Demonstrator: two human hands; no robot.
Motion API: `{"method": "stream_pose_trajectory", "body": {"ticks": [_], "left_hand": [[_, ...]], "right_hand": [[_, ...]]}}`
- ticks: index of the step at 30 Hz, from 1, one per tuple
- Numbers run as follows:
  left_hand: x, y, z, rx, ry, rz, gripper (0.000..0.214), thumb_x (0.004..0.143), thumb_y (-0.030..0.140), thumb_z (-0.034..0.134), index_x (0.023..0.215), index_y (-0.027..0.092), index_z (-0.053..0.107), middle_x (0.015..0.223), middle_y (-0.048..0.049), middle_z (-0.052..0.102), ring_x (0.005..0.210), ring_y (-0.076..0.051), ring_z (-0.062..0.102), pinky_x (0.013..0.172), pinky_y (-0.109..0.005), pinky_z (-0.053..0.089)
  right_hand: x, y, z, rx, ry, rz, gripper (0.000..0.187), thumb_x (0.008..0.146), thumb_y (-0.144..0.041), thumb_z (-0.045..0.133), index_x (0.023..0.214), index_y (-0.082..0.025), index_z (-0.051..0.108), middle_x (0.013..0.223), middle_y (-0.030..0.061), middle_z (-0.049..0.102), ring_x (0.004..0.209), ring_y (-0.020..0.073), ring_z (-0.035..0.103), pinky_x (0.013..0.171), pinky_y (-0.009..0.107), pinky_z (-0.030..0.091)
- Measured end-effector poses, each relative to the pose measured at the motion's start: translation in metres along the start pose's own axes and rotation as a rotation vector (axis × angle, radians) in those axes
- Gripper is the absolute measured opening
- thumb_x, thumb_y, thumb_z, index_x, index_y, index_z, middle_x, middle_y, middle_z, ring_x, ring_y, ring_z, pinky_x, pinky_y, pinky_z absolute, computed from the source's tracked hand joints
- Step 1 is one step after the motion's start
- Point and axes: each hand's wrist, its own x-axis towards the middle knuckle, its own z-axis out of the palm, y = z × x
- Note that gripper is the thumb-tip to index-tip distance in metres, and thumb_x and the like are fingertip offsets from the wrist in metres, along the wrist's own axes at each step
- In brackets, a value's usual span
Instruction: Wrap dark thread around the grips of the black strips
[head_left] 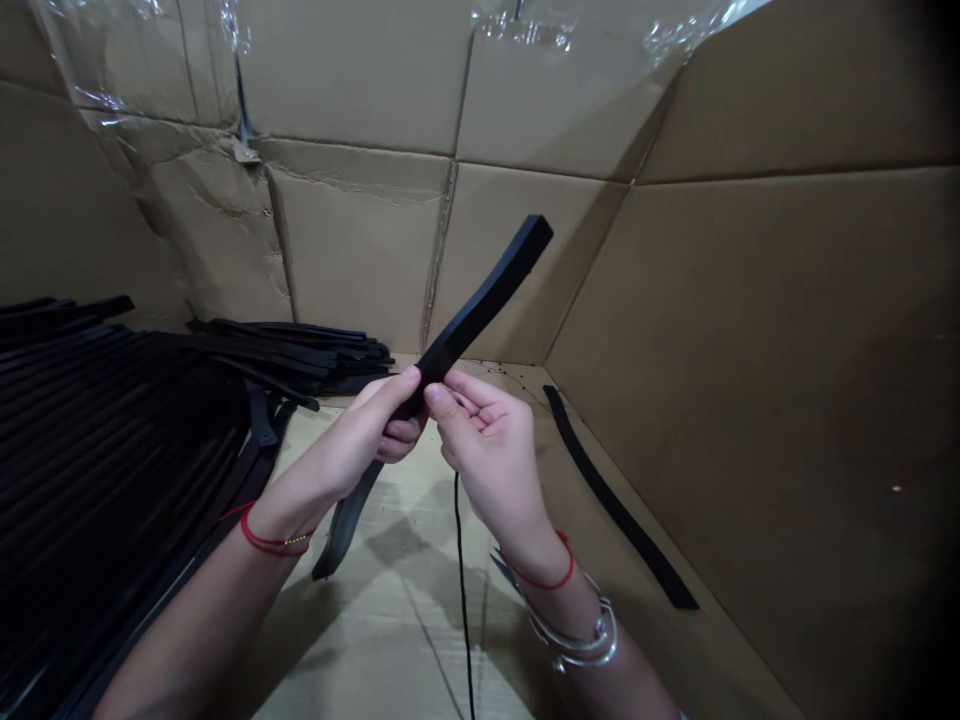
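Observation:
A long black rubber strip (491, 290) slants from low centre-left up to the upper right, in front of me. My left hand (379, 420) is closed round its middle, thumb on top. My right hand (484, 435) touches the same spot from the right, thumb and fingertips pinching at the strip's edge. A thin black thread (461, 590) hangs down below my hands, its upper end hidden between them. The strip's lower end (337, 540) hangs under my left wrist.
I am inside a big cardboard enclosure (750, 350) with a cardboard floor (405, 620). A large stack of black strips (105, 420) fills the left side. One loose black strip (615, 500) lies on the floor by the right wall. Clear plastic film (525, 25) hangs along the top.

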Motion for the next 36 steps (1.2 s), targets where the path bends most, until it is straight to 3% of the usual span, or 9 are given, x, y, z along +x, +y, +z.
{"method": "stream_pose_trajectory", "body": {"ticks": [6, 9, 16, 23, 31, 36], "left_hand": [[-0.004, 0.004, -0.002, -0.227, -0.223, -0.166, 0.047, 0.087, 0.061, 0.041, 0.068, 0.019, 0.042, 0.051, 0.0110, 0.017, 0.040, -0.003, 0.008, 0.037, -0.015, 0.011], [-0.008, 0.005, 0.000, -0.264, -0.271, -0.167, 0.050, 0.089, 0.064, 0.038, 0.066, 0.020, 0.039, 0.049, 0.0110, 0.016, 0.039, -0.004, 0.007, 0.037, -0.016, 0.009], [-0.007, 0.001, 0.003, -0.260, -0.279, -0.221, 0.057, 0.088, 0.071, 0.031, 0.062, 0.020, 0.034, 0.047, 0.0115, 0.013, 0.038, -0.003, 0.006, 0.036, -0.016, 0.008], [-0.008, 0.007, 0.003, -0.272, -0.302, -0.226, 0.054, 0.088, 0.068, 0.032, 0.061, 0.021, 0.034, 0.047, 0.0109, 0.015, 0.038, -0.003, 0.008, 0.036, -0.016, 0.009], [-0.010, 0.009, 0.007, -0.315, -0.195, -0.152, 0.048, 0.088, 0.060, 0.038, 0.062, 0.020, 0.038, 0.047, 0.0109, 0.016, 0.039, -0.003, 0.007, 0.036, -0.015, 0.010], [-0.011, 0.008, 0.006, -0.384, -0.242, -0.154, 0.045, 0.088, 0.057, 0.040, 0.063, 0.019, 0.040, 0.047, 0.0108, 0.017, 0.038, -0.003, 0.007, 0.034, -0.014, 0.011]], "right_hand": [[-0.007, -0.012, 0.000, -0.047, 0.044, -0.015, 0.015, 0.078, -0.026, 0.074, 0.073, -0.016, 0.064, 0.064, 0.0028, 0.071, 0.050, 0.0118, 0.062, 0.041, 0.020, 0.047], [-0.012, -0.014, 0.004, -0.048, 0.087, -0.047, 0.016, 0.078, -0.022, 0.074, 0.070, -0.017, 0.062, 0.064, 0.0036, 0.074, 0.050, 0.0137, 0.067, 0.044, 0.021, 0.054], [-0.015, -0.006, 0.009, -0.046, 0.183, -0.108, 0.016, 0.079, -0.023, 0.073, 0.071, -0.019, 0.060, 0.056, -0.0010, 0.068, 0.056, 0.0186, 0.073, 0.042, 0.020, 0.057], [-0.016, -0.009, 0.008, 0.012, 0.100, -0.053, 0.017, 0.078, -0.025, 0.074, 0.074, -0.018, 0.060, 0.060, 0.0020, 0.072, 0.057, 0.0196, 0.073, 0.044, 0.023, 0.059], [-0.017, -0.010, 0.008, 0.106, 0.082, 0.006, 0.012, 0.077, -0.023, 0.075, 0.080, -0.017, 0.065, 0.067, 0.0049, 0.075, 0.053, 0.0164, 0.069, 0.040, 0.022, 0.054], [-0.012, -0.005, 0.006, 0.175, 0.058, -0.003, 0.014, 0.076, -0.025, 0.076, 0.078, -0.018, 0.065, 0.064, 0.0050, 0.074, 0.052, 0.0150, 0.067, 0.039, 0.020, 0.049]]}}
